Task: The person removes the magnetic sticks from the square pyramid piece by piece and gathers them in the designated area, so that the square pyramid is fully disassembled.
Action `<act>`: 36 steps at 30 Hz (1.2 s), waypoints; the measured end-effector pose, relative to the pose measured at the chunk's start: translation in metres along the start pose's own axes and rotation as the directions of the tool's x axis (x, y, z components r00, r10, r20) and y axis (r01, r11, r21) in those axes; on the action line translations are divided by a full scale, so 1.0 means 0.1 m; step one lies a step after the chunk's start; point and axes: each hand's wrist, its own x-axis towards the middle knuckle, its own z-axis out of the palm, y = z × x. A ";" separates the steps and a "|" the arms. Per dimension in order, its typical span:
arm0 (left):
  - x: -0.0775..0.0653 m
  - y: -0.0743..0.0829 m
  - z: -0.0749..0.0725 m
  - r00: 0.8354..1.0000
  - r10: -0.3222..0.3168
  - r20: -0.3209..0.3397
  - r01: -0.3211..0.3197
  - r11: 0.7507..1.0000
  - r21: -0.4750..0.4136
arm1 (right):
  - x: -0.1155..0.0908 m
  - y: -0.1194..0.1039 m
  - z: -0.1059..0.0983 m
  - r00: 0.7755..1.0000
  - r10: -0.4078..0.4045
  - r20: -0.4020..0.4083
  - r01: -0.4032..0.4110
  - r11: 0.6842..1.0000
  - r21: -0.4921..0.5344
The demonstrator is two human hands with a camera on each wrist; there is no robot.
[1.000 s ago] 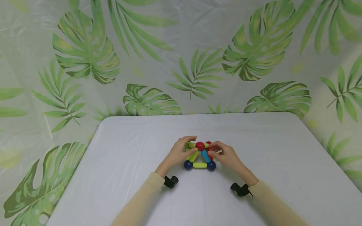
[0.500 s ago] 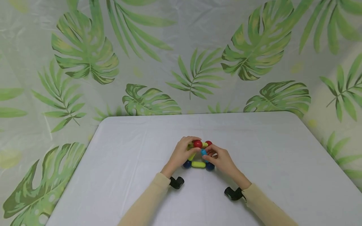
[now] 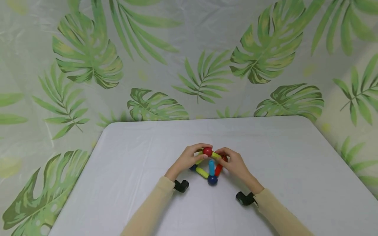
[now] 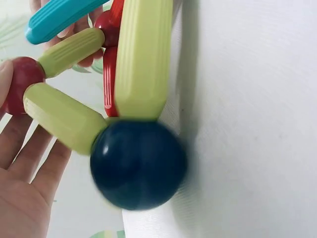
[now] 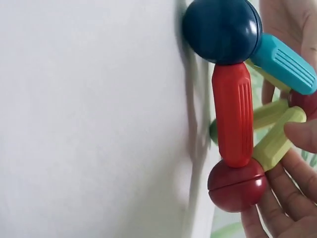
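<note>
A frame of coloured rods and balls sits mid-table. My left hand (image 3: 189, 158) pinches its upper red ball (image 3: 207, 151) between thumb and fingers. With thumb and fingers my right hand (image 3: 234, 164) holds the yellow-green rod (image 5: 278, 140) running between that ball and a second red ball (image 5: 237, 184). The light-blue rod (image 3: 211, 167) rises from the front navy ball (image 3: 212, 180); its upper end stands apart from the upper red ball. From the same navy ball a red rod (image 5: 233, 114) leads to the second red ball. Another navy ball (image 4: 138, 164) joins two yellow-green rods.
The structure stands on a white table (image 3: 141, 147). A leaf-printed sheet (image 3: 206, 42) hangs behind the table's back edge. Dark wrist cameras (image 3: 181, 186) sit below each hand. In the right wrist view a green ball (image 5: 214, 131) shows partly behind the rods.
The light-blue rod's top has come away from the upper red ball. The structure has turned, bringing one navy ball forward. My right hand has shifted from the light-blue rod to a yellow-green rod.
</note>
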 end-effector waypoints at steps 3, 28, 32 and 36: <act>0.01 -0.01 0.01 1.000 0.011 -0.024 -0.011 1.000 0.023 | -0.01 0.00 0.02 0.999 0.014 0.033 -0.015 1.000 0.014; 0.09 0.08 0.07 0.988 -0.042 -0.152 0.056 0.994 0.091 | -0.07 -0.12 0.04 0.999 0.041 -0.027 -0.037 0.993 0.113; 0.10 0.06 0.11 0.991 -0.045 -0.129 0.049 0.998 0.030 | 0.02 -0.03 -0.02 0.996 0.049 -0.077 -0.045 0.998 0.047; 0.11 0.05 0.12 0.991 -0.037 -0.126 0.041 0.999 0.031 | 0.04 0.04 -0.03 0.999 0.053 -0.008 -0.053 0.998 -0.038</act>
